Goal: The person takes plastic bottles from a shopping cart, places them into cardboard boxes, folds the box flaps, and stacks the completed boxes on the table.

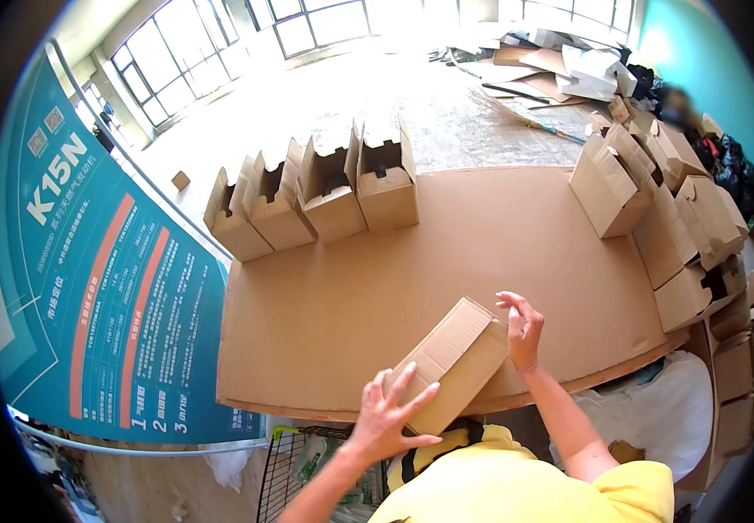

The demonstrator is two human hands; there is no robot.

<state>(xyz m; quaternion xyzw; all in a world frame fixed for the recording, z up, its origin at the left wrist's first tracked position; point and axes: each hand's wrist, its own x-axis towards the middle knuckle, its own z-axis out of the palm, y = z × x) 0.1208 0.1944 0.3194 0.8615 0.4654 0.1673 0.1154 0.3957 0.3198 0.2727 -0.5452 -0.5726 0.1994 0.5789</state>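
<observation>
A closed brown cardboard box (457,362) lies aslant at the near edge of the cardboard-covered table (516,248), close to my body. My left hand (390,410) rests against its near left end, with fingers spread over the side and thumb stretched along the end. Beside the far right end of the box is my right hand (523,329), raised, its fingers loosely bent and apart, nothing between them. Whether its fingertips touch the box I cannot tell.
Several open-topped cardboard boxes (388,193) stand in a row at the table's far left. More boxes (608,187) are stacked along the right side. A teal printed banner (115,288) stands left. A wire basket (285,466) sits below the near edge. A broom (534,125) lies behind.
</observation>
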